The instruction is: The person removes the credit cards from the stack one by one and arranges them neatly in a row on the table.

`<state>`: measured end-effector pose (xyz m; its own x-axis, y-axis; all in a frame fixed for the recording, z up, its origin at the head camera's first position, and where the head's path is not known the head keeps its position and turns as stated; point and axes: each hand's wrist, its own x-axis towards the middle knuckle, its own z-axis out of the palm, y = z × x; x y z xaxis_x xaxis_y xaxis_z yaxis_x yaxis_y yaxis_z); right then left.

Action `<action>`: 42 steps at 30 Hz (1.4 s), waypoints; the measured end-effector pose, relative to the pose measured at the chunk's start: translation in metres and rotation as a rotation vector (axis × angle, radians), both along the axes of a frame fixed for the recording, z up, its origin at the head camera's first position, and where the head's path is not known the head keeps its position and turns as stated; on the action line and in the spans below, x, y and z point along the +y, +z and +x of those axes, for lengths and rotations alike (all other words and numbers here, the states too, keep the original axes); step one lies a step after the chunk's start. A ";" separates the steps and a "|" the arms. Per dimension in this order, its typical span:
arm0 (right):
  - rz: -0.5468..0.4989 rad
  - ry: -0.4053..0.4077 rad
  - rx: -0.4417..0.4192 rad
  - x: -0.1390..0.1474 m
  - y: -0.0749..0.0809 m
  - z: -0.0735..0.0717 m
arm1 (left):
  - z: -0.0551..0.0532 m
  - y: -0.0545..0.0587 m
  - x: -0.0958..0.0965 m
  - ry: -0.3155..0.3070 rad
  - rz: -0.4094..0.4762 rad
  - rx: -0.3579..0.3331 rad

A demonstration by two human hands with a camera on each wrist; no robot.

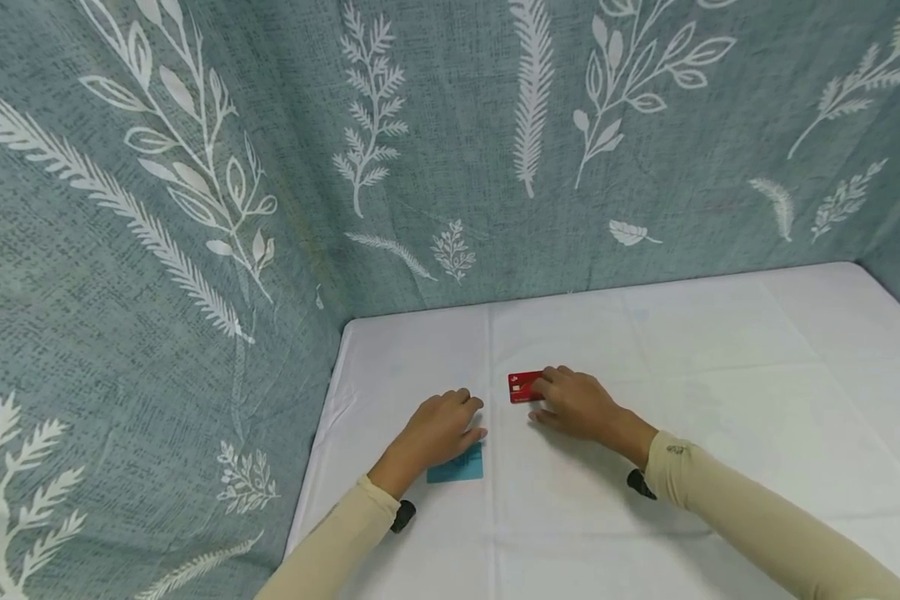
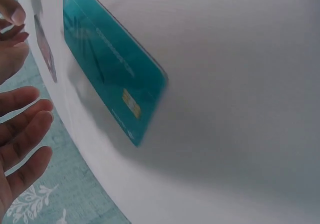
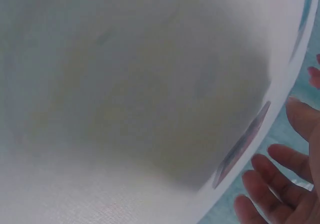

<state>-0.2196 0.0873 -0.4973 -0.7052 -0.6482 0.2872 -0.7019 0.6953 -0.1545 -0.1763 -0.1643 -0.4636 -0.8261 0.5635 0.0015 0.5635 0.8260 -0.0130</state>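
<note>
A teal bank card point(image 1: 461, 468) with a chip lies on the white table, partly covered in the head view by my left hand point(image 1: 435, 429). That hand hovers over its far edge, fingers loosely bent and holding nothing. The same teal card point(image 2: 115, 58) fills much of the left wrist view, with my left fingers point(image 2: 30, 139) apart from it. Farther off lies a red bank card point(image 1: 521, 392), its right end hidden behind my right hand point(image 1: 579, 406). In the right wrist view, the right fingers point(image 3: 272, 184) are spread and relaxed beside the red card point(image 3: 242, 144).
White cloth covers the table point(image 1: 720, 375), creased along folds. A blue-green curtain point(image 1: 457, 167) with white leaf prints hangs behind it and along the left side. Small black devices point(image 1: 402, 516) sit under both wrists.
</note>
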 end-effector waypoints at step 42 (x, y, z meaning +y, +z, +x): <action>0.142 -0.066 -0.211 0.018 0.001 -0.040 | -0.055 -0.021 0.041 0.086 -0.028 -0.140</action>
<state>-0.2593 0.1053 -0.4965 -0.7819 -0.6222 0.0382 -0.6170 0.7637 -0.1900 -0.2316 -0.1228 -0.4849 -0.8624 0.4886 -0.1321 0.4883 0.8719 0.0371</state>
